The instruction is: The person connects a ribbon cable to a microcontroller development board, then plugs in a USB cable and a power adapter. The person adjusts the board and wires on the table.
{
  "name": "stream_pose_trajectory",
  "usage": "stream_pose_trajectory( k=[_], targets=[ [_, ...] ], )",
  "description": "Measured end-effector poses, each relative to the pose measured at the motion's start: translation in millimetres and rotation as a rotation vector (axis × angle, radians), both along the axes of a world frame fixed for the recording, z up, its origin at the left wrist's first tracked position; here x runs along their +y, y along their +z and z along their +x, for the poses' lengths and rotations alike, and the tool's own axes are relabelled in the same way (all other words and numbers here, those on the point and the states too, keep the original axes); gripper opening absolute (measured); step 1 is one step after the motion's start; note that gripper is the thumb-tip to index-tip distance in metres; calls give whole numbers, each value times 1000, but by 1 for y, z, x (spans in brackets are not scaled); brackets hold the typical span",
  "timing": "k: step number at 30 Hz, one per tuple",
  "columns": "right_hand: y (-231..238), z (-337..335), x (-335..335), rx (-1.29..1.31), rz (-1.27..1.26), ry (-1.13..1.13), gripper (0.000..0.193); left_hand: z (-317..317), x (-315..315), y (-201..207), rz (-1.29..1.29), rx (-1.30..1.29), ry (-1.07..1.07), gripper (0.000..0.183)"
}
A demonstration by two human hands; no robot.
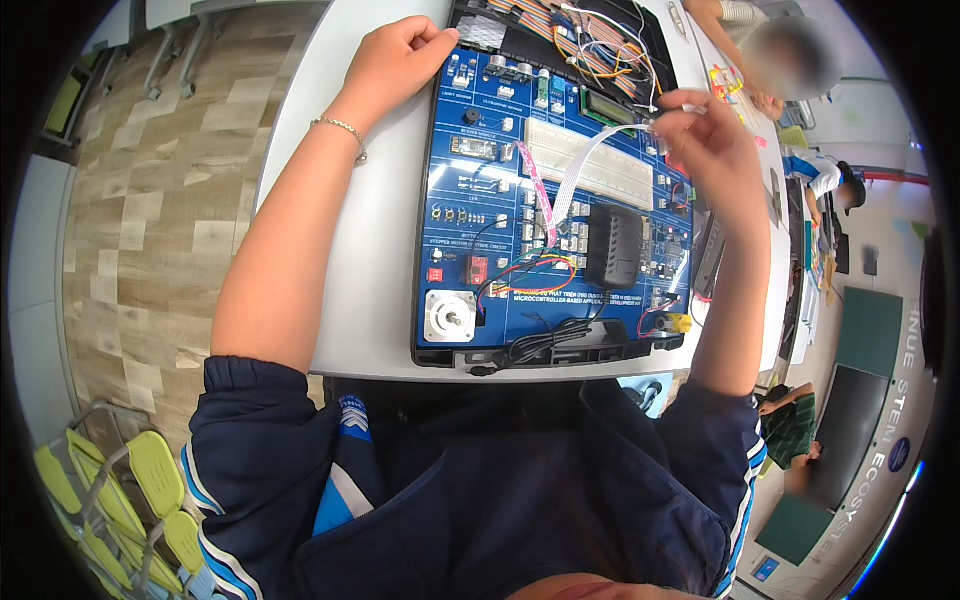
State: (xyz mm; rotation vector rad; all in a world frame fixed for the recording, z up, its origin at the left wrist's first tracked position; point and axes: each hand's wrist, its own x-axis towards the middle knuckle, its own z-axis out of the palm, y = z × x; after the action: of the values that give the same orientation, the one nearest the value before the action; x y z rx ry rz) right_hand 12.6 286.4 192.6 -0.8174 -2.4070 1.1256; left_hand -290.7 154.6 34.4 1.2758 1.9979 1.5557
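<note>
Right hand (705, 145) was raised over the far right part of the blue development board (505, 315), fingers half curled and blurred; the upper end of the white ribbon cable (572, 185) met the fingertips, though whether thumb and finger pinched it I could not tell. Left hand (405, 60) was at the board's far left corner, fingers drawn in together, tips by a clear plastic packet (482, 33); no telling whether anything was gripped there. Main risk, as I judged it: a sharp pull from the right hand could strain the cable's lower plug or crease the strip, since it looked anchored among the white sockets below and left of that grip. A lesser one: fingers straying away from the body could snag the tangled jumper wires (605, 45) in the case beyond and drag several along. The black adapter (613, 247), nearer the body than the right hand, could slide against the small parts if knocked. Cable itself: flat, pale, finely ridged lengthwise, bowed in a loose arch from the right fingertips across the breadboard (625, 180), down toward the sockets. A pink patterned strip (533, 180) ran just left of it, the two meeting or nearly so at their lower ends.
</note>
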Motion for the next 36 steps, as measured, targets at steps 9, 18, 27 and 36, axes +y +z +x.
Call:
stream_pose_trajectory(
  k=[9,18,27,36],
  targets=[
    [-65,-6,164,-718,391,-346,22,0,2,-4,8,-29,2,35],
    [-61,-4,166,-729,613,-124,19,1,2,-3,18,-45,4,34],
    [-7,19,90,-24,-430,-37,31,1,0,-2,24,-52,11,34],
    [-31,21,-16,530,-918,24,21,-2,-2,-2,22,-12,1,34]
  ],
)
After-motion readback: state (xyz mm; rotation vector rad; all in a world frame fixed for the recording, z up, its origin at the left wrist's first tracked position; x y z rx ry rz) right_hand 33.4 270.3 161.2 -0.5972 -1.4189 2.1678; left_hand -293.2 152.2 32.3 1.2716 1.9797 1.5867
